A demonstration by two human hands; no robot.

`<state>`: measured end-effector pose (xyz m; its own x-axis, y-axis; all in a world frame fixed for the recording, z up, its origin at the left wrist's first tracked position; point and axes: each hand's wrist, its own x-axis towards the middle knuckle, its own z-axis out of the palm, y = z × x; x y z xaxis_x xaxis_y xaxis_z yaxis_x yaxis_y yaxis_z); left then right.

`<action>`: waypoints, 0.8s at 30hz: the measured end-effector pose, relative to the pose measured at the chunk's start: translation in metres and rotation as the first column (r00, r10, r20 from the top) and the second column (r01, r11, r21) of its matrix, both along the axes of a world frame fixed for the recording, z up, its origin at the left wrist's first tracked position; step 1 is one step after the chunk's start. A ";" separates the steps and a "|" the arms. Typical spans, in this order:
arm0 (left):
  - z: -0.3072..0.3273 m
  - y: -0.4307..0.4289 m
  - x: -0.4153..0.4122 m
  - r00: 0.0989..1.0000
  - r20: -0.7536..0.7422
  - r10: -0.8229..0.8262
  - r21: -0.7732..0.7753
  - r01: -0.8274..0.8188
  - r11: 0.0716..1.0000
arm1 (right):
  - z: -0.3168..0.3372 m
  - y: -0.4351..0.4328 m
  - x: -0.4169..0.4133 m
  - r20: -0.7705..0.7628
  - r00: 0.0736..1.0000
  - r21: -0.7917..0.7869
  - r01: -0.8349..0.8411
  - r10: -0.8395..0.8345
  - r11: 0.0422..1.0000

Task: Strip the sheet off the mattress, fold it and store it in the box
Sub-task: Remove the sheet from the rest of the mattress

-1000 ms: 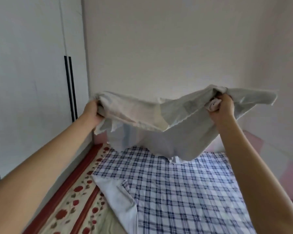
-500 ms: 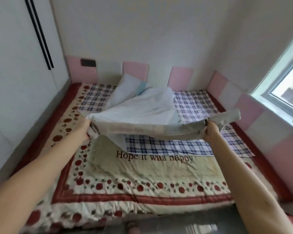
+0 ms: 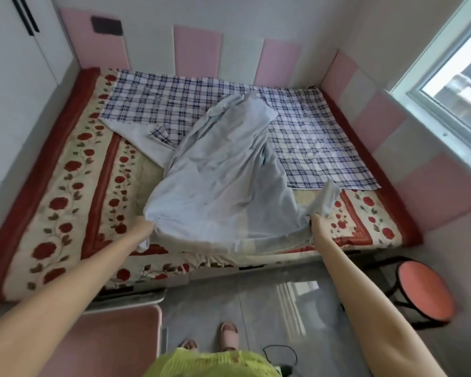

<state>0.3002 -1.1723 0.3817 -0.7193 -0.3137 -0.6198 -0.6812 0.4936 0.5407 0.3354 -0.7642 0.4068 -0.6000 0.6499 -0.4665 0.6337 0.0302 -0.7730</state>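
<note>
A pale blue sheet billows over the middle of the mattress, which shows a cream and red rose-patterned cover. My left hand grips the sheet's near left corner; the cloth hides most of its fingers. My right hand grips the near right corner, where the fabric bunches upward. The sheet's far end trails onto a blue-and-white checked cloth spread across the head of the bed. No box is in view.
Pink and white padded panels line the walls around the bed. A window is at the right. A round orange stool stands on the glossy floor at right; a pink-topped surface sits at lower left.
The camera has tilted down. My hands have dropped from chest height to the bed's near edge, and the sheet now spreads out and settles over the mattress.
</note>
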 end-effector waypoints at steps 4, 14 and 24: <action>-0.021 -0.005 -0.004 0.954 -0.283 -0.099 -0.170 0.052 0.984 | -0.014 -0.010 0.003 -0.011 1.000 0.022 -0.026 0.026 0.999; 0.032 0.036 -0.058 0.666 -0.116 -0.737 -0.202 0.710 0.674 | 0.008 0.002 -0.056 0.607 0.457 0.099 -0.855 0.650 0.509; -0.018 0.107 -0.102 0.565 0.603 -0.564 0.148 0.616 0.774 | -0.026 0.066 -0.110 0.768 -0.432 -0.604 -0.734 0.473 0.310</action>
